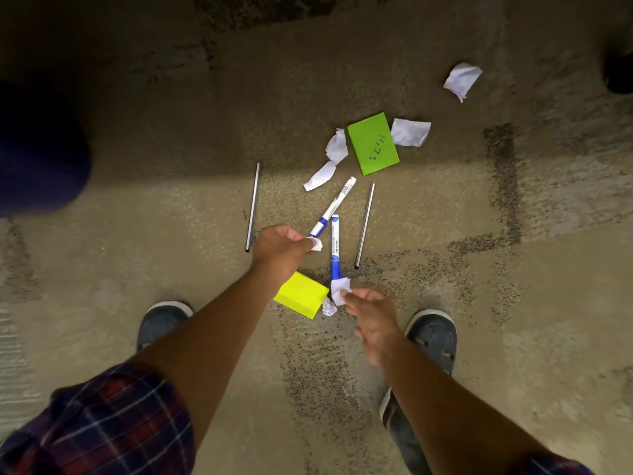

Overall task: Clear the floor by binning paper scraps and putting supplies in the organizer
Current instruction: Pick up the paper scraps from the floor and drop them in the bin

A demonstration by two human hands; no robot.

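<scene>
My left hand (pixel 279 246) pinches a small crumpled paper scrap (pixel 315 243) beside a blue-and-white marker (pixel 334 207). My right hand (pixel 371 317) holds a white paper scrap (pixel 339 289) at the cap end of a second marker (pixel 335 246). A tiny paper ball (pixel 329 307) lies next to a yellow sticky-note pad (pixel 301 294). Farther out lie a green sticky-note pad (pixel 373 144) and white scraps (pixel 337 145), (pixel 320 176), (pixel 410 132), (pixel 462 80).
Two thin metal rods (pixel 253 205), (pixel 365 225) lie on the speckled floor (pixel 171 234) either side of the markers. My shoes (pixel 161 322), (pixel 433 337) stand close below the pile. A dark blue object (pixel 37 149) sits at the left edge, a dark shape (pixel 618 73) at the right edge.
</scene>
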